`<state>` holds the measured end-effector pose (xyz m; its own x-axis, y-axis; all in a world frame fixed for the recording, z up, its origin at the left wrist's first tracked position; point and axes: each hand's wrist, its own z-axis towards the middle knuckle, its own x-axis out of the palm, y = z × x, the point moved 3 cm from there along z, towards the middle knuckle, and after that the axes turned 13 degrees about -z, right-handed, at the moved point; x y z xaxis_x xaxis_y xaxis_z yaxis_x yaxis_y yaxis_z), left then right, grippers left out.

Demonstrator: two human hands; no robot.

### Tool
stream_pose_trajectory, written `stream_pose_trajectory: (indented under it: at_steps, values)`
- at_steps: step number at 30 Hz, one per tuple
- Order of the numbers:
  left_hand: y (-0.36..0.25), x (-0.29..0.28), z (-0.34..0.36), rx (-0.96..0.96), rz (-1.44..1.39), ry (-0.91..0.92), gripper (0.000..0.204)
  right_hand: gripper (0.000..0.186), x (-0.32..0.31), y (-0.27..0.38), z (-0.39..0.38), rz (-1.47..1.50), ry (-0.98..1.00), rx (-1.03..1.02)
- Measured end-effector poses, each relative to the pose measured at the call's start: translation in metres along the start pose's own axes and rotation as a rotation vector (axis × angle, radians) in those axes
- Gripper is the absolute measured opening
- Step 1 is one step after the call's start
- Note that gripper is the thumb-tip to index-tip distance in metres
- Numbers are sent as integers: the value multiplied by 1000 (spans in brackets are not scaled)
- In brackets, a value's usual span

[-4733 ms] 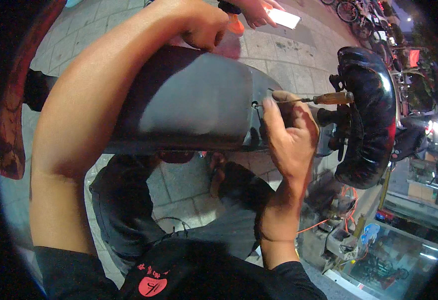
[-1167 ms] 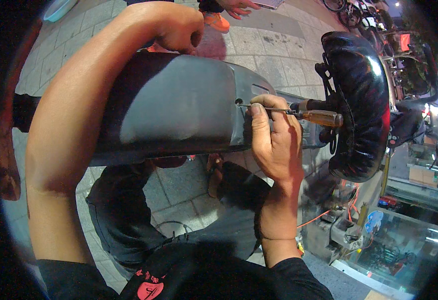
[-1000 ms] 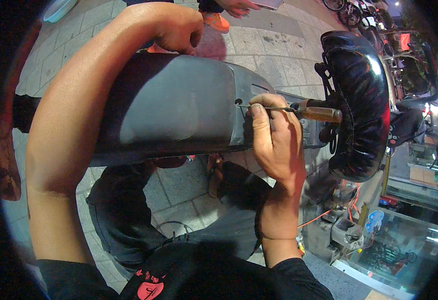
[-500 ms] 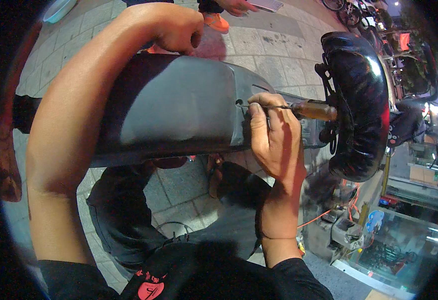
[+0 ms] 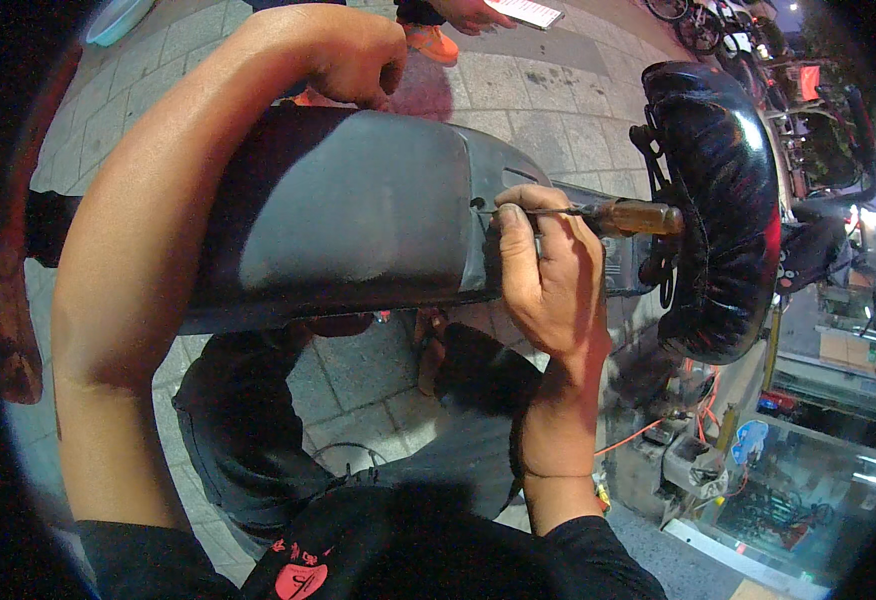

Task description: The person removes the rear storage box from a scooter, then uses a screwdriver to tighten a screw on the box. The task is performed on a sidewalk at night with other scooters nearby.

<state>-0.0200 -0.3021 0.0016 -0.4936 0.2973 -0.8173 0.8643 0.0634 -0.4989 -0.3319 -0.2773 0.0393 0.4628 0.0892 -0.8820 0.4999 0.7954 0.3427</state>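
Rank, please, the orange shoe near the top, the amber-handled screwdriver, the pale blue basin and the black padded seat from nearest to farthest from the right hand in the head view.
1. Amber-handled screwdriver: pinched in the right hand.
2. Black padded seat: to its right.
3. Orange shoe: beyond, upper left.
4. Pale blue basin: far upper-left corner.

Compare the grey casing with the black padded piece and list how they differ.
The grey casing is smooth and mostly matte; the black padded piece is glossy and wrinkled.
The grey casing stretches left to right in the picture; the black padded piece runs roughly top to bottom.
The right hand is at the grey casing; neither hand is on the black padded piece.
Both are dark.
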Motion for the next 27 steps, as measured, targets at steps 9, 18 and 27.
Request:
stream_pose_trajectory:
  at_steps: [9,18,27]
  values:
    - [-1,0,1,16,-23,-14,43,12,3,0,8,17,-14,39]
    - [-11,-6,-9,58,-12,0,43,13,3,-1,0,-41,-37,-2]
    - [-28,-14,-30,163,16,-1,43,11,5,-3,-2,-16,-57,-34]
